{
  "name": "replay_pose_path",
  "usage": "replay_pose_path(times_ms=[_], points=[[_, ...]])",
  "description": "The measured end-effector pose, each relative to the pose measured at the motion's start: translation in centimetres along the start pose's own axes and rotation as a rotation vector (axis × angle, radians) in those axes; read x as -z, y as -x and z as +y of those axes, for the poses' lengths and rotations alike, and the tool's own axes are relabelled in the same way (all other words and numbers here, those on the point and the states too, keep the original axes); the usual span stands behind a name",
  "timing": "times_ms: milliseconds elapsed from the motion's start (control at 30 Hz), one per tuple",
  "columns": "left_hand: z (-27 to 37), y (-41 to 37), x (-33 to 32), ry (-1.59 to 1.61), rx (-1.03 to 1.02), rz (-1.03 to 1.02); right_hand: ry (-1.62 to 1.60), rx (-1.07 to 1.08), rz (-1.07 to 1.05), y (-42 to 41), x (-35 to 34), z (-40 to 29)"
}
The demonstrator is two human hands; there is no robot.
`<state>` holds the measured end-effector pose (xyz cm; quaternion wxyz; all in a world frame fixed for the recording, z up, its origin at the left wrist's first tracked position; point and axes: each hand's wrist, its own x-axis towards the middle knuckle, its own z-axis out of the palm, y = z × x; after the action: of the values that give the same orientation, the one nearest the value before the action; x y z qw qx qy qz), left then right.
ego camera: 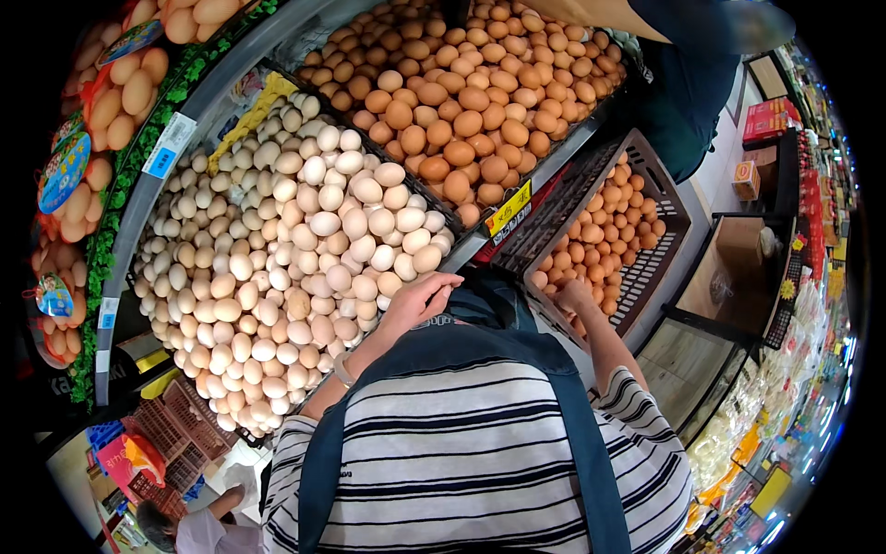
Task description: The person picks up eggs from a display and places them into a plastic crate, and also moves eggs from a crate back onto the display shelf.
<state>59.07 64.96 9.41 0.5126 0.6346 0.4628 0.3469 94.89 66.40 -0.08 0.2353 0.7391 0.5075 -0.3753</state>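
Observation:
My right hand (574, 298) reaches into a brown plastic crate (675, 201) at the right and touches the brown eggs (595, 235) at its near end; whether its fingers grip one cannot be told. Near the edge of the display, my left hand (423, 299) rests with its fingers loosely bent, beside the pale eggs (304, 242), and no egg shows in it. A heap of brown eggs (471, 104) lies behind a dark divider, above the pale ones.
A yellow price sign (509, 208) hangs on the display's front edge. Netted eggs (124, 97) lie beyond a green leafy trim. Another person's arm (602, 17) and dark clothing are at the top right. A person (201, 530) stands lower left near stacked crates (166, 433). Shelves (727, 277) line the right.

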Motion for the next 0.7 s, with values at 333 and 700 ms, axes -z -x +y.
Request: replay_pose_path(times_ms=[333, 700], points=[[-1.2, 0.9, 0.9, 0.01, 0.073, 0.054, -1.194, 0.372, 0.028, 3.7, 11.1, 1.3], [-0.3, 1.7, 2.2, -0.062, 0.071, 0.219, -0.793, 0.918, 0.227, -3.5, 21.8, -31.1]])
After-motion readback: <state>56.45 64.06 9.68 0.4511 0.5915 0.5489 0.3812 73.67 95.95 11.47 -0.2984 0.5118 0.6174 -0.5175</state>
